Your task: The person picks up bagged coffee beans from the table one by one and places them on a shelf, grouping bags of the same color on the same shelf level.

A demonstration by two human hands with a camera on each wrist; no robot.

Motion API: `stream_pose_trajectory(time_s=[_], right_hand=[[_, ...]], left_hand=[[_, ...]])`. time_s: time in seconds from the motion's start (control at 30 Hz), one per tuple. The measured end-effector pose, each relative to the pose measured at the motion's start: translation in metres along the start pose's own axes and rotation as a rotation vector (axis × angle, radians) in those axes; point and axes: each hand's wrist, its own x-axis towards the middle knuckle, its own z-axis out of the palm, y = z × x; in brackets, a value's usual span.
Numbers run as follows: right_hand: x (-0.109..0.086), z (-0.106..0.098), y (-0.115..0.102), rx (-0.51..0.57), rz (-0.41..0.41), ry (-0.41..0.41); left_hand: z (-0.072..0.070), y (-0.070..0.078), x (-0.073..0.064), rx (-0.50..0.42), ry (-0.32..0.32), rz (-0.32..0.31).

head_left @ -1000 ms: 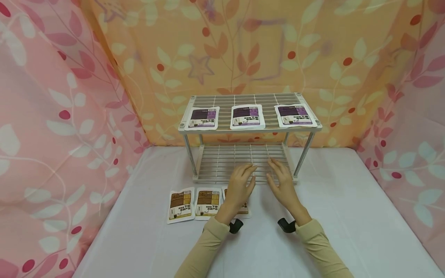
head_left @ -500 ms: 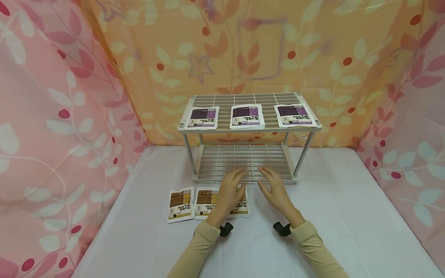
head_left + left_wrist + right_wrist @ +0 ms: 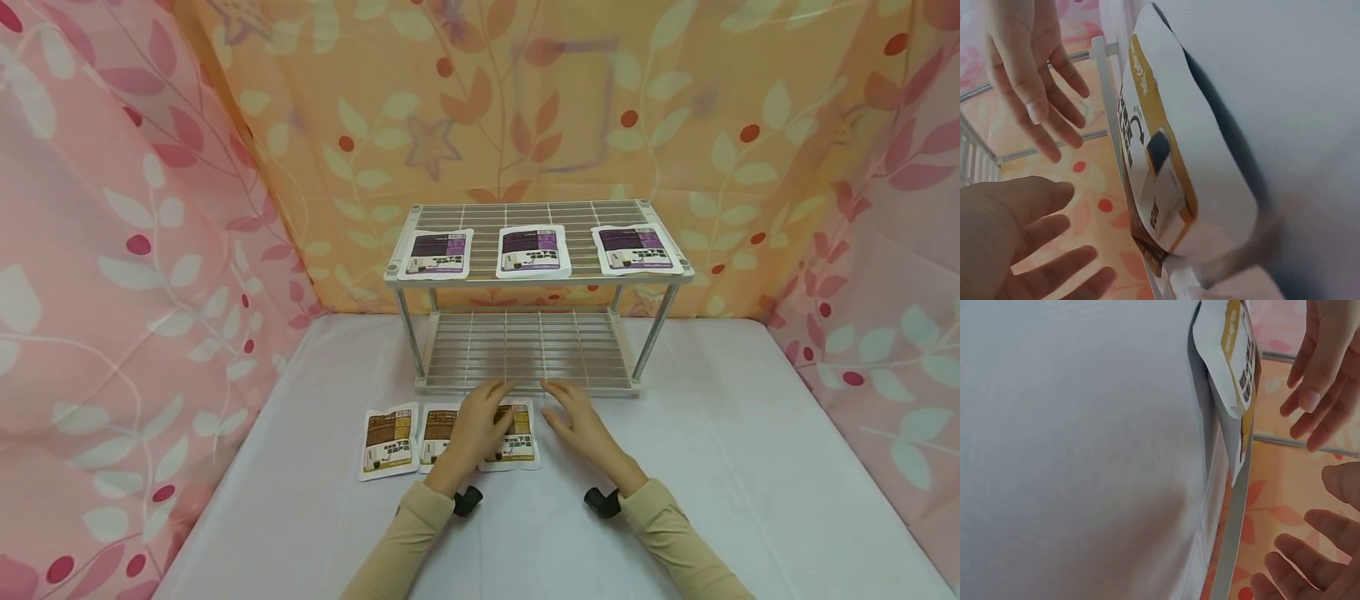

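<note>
In the head view my left hand (image 3: 477, 427) hovers over the brown-and-gold pouches, hiding part of the middle pouch (image 3: 437, 433) and a corner of the right pouch (image 3: 521, 442). The left pouch (image 3: 388, 442) lies fully visible beside them. To the right of the row is my right hand (image 3: 583, 423), apart from every pouch, its fingertips near the rack's front edge. Both hands have loosely extended fingers and hold nothing. The left wrist view shows a pouch (image 3: 1160, 150) close up, with the left fingers (image 3: 1041, 237) apart from it.
A two-tier white wire rack (image 3: 525, 387) stands at the back of the white-covered table (image 3: 750, 467). On its top shelf lie a left purple pouch (image 3: 437, 255), a middle purple pouch (image 3: 533, 252) and a right purple pouch (image 3: 637, 249). Patterned curtains (image 3: 480, 100) surround the table.
Both hands have drawn back from the lower shelf toward the person, the left also shifting left across the brown-and-gold pouches. The pouches have not moved.
</note>
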Motion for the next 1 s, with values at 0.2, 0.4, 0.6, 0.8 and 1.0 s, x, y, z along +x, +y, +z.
stream_pose_trajectory(time_s=[0.2,0.4,0.6,0.8,1.0], right_hand=[[-0.003,0.008,0.0,-0.023,-0.011,-0.056],[-0.007,0.011,-0.002,-0.024,0.002,-0.131],[-0.01,0.012,-0.006,-0.034,0.005,-0.185],[-0.014,0.014,-0.009,-0.021,0.001,-0.22],[-0.016,0.016,-0.009,-0.026,0.006,-0.232]], left_hand=[[-0.005,-0.007,-0.011,-0.008,-0.122,-0.086],[-0.012,-0.008,-0.018,0.02,-0.139,-0.116],[-0.016,-0.009,-0.023,0.096,-0.15,-0.082],[-0.018,-0.008,-0.03,0.13,-0.154,-0.09],[-0.016,-0.008,-0.033,0.118,-0.174,-0.106]])
